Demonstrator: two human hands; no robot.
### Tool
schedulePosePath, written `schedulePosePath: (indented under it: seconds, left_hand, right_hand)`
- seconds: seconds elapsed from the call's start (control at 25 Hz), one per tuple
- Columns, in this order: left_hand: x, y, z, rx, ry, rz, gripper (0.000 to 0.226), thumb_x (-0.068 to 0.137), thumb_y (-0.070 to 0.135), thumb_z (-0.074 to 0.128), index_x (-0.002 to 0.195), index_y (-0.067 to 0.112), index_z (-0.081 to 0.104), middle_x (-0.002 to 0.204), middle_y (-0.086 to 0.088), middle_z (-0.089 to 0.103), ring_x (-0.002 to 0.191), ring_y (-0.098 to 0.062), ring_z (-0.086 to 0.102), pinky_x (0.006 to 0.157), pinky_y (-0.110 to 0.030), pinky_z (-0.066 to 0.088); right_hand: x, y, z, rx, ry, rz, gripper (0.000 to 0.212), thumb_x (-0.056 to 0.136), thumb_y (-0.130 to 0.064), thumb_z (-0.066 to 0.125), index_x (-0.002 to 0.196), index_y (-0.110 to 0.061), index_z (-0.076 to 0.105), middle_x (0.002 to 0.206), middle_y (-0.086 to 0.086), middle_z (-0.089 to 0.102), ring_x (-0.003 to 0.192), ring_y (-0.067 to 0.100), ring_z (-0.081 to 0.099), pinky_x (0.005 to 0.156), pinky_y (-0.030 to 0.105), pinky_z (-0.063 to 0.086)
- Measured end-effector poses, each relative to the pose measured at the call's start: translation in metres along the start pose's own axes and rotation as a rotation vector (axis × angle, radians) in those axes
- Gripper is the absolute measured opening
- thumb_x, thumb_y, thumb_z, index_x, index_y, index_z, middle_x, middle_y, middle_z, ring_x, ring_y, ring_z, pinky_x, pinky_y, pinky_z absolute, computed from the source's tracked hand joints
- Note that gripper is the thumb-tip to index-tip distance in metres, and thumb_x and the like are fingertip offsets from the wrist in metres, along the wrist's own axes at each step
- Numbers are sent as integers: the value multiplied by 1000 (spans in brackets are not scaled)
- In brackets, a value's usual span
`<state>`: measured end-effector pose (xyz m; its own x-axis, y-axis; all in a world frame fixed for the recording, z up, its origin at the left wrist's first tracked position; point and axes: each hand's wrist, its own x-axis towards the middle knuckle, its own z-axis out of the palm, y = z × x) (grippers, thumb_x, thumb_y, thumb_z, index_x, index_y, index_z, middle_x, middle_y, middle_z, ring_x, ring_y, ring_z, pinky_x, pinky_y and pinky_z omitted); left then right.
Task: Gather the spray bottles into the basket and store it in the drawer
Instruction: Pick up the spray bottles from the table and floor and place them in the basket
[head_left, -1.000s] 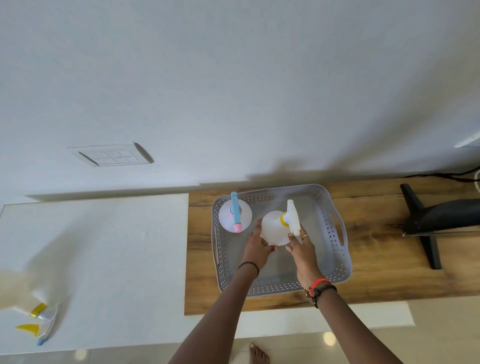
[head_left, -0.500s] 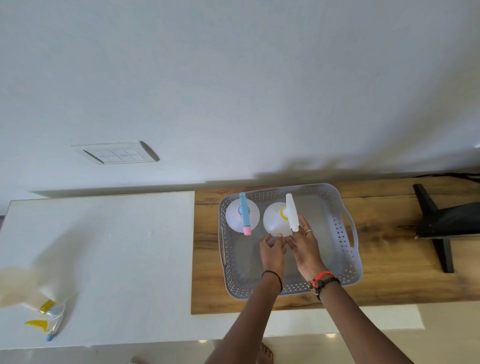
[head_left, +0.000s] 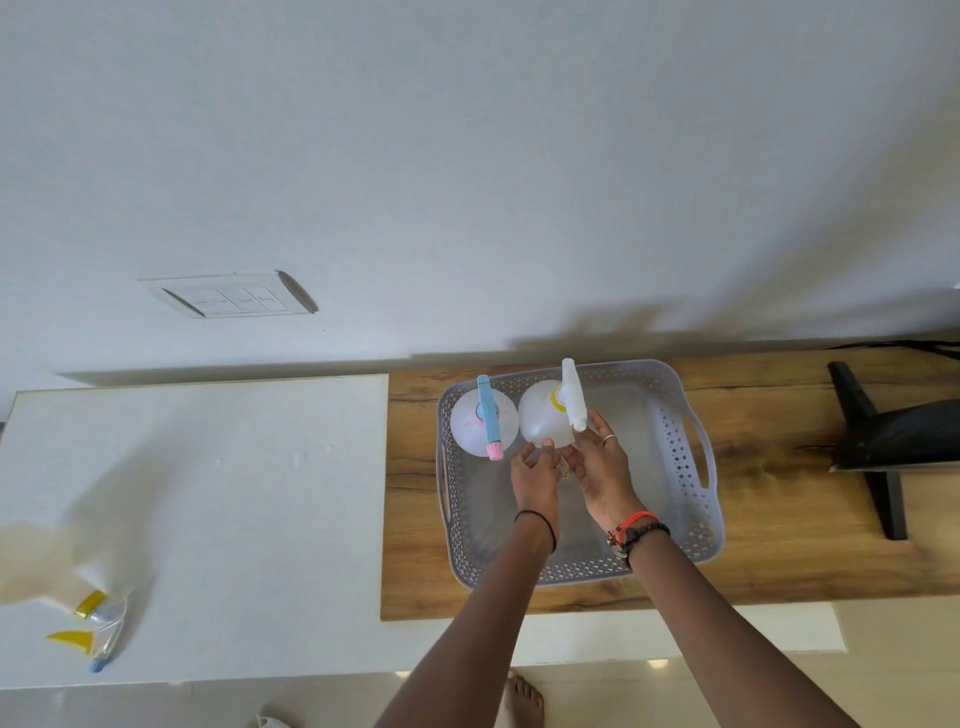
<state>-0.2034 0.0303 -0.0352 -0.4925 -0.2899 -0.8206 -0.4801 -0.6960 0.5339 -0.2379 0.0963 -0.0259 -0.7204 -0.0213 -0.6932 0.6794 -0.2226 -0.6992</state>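
A white wall (head_left: 467, 156) is carrying a switch plate (head_left: 228, 293); a wooden top (head_left: 779, 519) is sitting beside a white counter (head_left: 234, 493), pale floor (head_left: 883, 665) gleaming below.

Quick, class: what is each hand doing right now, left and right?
Left hand: open, fingertips touching the white-trigger bottle.
Right hand: open, straight fingers against the same bottle.
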Motion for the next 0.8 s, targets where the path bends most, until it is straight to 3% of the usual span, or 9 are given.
schedulePosePath:
  seconds: [0.12,0.28,0.4,0.48,0.64,0.8]
  left_hand:
    - [3,4,0,37,-5,6,46,95,17,53,135,-1,41,130,-20,57,118,-26,59,101,-33,48]
    - [-3,5,-4,100,-8,10,47,95,16,54,137,1,39,120,-12,61,106,-18,61,92,-27,49]
    - [-13,2,-11,199,23,8,51,94,21,55,138,3,36,132,-15,52,120,-23,54,107,-37,43]
    - [-24,1,-17,235,42,31,50,94,22,55,137,3,37,132,-15,53,122,-25,53,108,-39,41]
    - [-57,-2,-43,451,42,197,39,95,25,52,129,8,48,125,-9,57,106,-12,54,90,-22,43]
    - [-91,-8,-95,581,86,376,29,96,26,49,120,10,55,122,-8,55,102,-10,57,87,-18,45]
  right_hand:
    - [2,-1,1,33,17,31,51,96,-7,48,145,-14,36,134,14,57,98,20,61,79,26,54]
    - [-3,-1,0,77,69,91,47,97,-6,47,143,-11,38,100,3,60,81,12,57,70,20,54]
    - [-14,5,-1,69,133,130,39,97,-6,44,137,-7,42,90,2,56,76,11,55,75,23,49]
    - [-26,9,-1,57,162,141,32,97,-6,44,130,-5,46,84,3,54,72,12,52,71,22,47]
    - [-56,19,7,-11,215,133,22,96,-4,42,116,-6,51,71,3,47,61,12,42,58,22,37]
    - [-91,35,19,-96,200,159,17,97,-3,39,107,-7,52,71,3,47,62,13,44,60,24,40]
